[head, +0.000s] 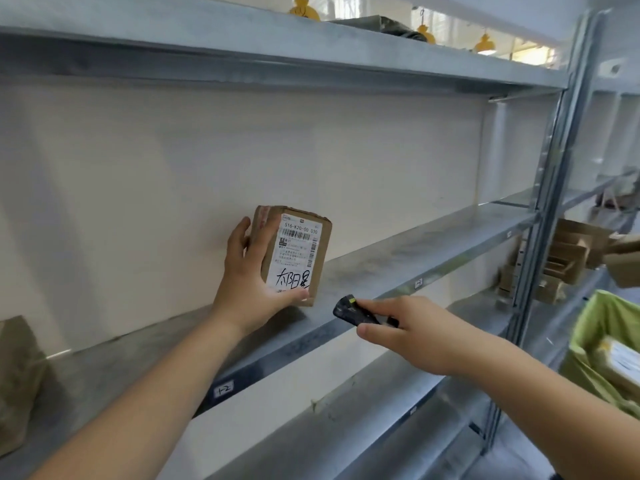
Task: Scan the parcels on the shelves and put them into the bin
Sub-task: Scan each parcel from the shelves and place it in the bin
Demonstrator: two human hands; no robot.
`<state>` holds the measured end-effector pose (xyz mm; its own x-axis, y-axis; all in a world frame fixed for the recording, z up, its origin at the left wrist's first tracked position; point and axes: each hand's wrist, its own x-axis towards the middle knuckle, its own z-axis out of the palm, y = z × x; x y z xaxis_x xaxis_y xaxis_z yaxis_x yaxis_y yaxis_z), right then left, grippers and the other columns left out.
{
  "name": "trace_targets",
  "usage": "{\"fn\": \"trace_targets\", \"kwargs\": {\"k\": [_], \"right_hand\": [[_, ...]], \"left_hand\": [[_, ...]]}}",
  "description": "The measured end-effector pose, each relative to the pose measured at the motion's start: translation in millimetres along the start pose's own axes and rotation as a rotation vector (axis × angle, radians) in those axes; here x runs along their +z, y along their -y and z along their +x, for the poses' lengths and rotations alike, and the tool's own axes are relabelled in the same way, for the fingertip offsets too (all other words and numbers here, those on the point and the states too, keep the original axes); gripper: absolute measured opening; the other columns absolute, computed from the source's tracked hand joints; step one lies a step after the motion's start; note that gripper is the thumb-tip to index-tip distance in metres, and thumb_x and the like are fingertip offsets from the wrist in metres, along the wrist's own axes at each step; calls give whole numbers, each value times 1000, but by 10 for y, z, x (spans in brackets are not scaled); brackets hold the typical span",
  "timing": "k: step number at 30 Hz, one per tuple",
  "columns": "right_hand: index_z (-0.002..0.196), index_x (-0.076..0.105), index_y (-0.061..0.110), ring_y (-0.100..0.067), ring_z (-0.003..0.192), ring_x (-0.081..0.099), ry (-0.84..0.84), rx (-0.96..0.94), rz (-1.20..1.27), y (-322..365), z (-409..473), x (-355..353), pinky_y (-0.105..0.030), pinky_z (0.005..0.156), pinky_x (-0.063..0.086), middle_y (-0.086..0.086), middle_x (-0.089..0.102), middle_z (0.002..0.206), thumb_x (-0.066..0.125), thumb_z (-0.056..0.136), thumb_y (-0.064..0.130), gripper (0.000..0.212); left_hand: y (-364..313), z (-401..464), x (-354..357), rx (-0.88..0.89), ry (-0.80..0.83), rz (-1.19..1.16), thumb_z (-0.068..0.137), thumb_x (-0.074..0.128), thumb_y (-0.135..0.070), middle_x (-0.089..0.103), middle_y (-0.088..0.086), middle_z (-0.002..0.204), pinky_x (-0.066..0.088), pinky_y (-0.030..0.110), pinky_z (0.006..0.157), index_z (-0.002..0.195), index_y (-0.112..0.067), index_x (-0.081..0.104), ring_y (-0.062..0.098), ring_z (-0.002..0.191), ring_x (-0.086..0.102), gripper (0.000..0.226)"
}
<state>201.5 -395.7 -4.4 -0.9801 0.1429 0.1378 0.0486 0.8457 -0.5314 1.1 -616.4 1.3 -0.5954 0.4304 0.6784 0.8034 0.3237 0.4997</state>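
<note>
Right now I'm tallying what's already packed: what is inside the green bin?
The green bin at the right edge holds at least one parcel with a pale label. The frame edge and the bin's wall hide anything deeper or further right.

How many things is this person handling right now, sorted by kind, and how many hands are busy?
Cardboard parcel with a white label, held by the left hand: 1
Black handheld scanner, held by the right hand: 1
Busy hands: 2
Total things in hand: 2
</note>
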Motion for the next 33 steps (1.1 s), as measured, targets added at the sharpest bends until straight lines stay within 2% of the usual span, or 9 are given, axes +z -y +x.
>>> {"fn": "trace_targets", "kwargs": {"k": [2, 5, 7, 12, 16, 20, 25, 30, 33], "right_hand": [[142, 50, 56, -4, 48, 48, -63, 49, 19, -68, -13, 39, -19, 44, 30, 13, 58, 60, 53, 96, 66, 47], [145, 51, 51, -5, 51, 49, -145, 132, 80, -216, -82, 96, -25, 49, 35, 2, 64, 71, 56, 96, 64, 51], [147, 49, 50, -6, 54, 52, -202, 179, 139, -331, -178, 135, -27, 52, 39, 0, 70, 80, 57, 96, 62, 54], [143, 52, 53, -4, 67, 65, -360, 296, 247, -607, -592, 225, -22, 55, 47, 22, 73, 91, 62, 95, 58, 49], [127, 51, 73, 5, 88, 67, -518, 453, 263, -830, -1158, 338, -10, 64, 51, 30, 72, 100, 62, 95, 60, 37], [148, 51, 48, 16, 102, 59, -657, 640, 200, -1084, -1807, 396, 0, 78, 39, 30, 64, 124, 57, 89, 69, 63], [152, 48, 40, 6, 95, 57, -743, 848, 180, -1521, -2531, 408, -8, 77, 40, 11, 69, 126, 58, 88, 70, 71], [155, 43, 40, -10, 133, 50, -760, 985, 146, -2137, -3096, 199, -23, 94, 38, 8, 53, 152, 57, 92, 67, 70], [155, 43, 37, -14, 139, 47, -743, 1034, 168, -2551, -3354, 28, -28, 103, 39, 5, 51, 154, 60, 95, 61, 67]], "left_hand": [[-126, -32, 44, -5, -4, -94, 53, 98, -53, 7, -28, 162, 18, 31, 123, 154, -69, 14, -17, 149, 5, 133], [-322, -82, 121, -47, 20, -252, 51, 102, -47, 20, -20, 161, 31, 51, 125, 152, -70, 18, 10, 154, 23, 133], [-446, -107, 205, -39, 85, -332, 51, 102, -46, 26, -22, 157, 38, 51, 121, 150, -72, 20, 8, 149, 32, 131], [-739, -189, 666, -30, 277, -608, 48, 104, -40, 38, -22, 156, 51, 51, 110, 147, -74, 28, 13, 141, 49, 129], [-1003, -304, 1192, -33, 459, -794, 48, 104, -39, 50, -30, 148, 57, 45, 102, 145, -73, 33, 6, 133, 59, 125], [-1370, -477, 1741, -15, 629, -852, 48, 105, -42, 52, -22, 149, 57, 49, 101, 146, -72, 32, 16, 133, 60, 125], [-1897, -805, 2576, 62, 766, -854, 47, 104, -45, 47, -13, 154, 52, 49, 109, 151, -67, 32, 10, 138, 53, 128], [-2460, -1099, 3429, -4, 908, -886, 45, 104, -52, 43, -19, 155, 50, 46, 111, 147, -72, 31, 6, 139, 50, 127], [-2782, -1208, 3913, -44, 968, -920, 47, 104, -49, 49, -27, 149, 58, 35, 99, 145, -73, 34, 1, 133, 55, 123]]}}
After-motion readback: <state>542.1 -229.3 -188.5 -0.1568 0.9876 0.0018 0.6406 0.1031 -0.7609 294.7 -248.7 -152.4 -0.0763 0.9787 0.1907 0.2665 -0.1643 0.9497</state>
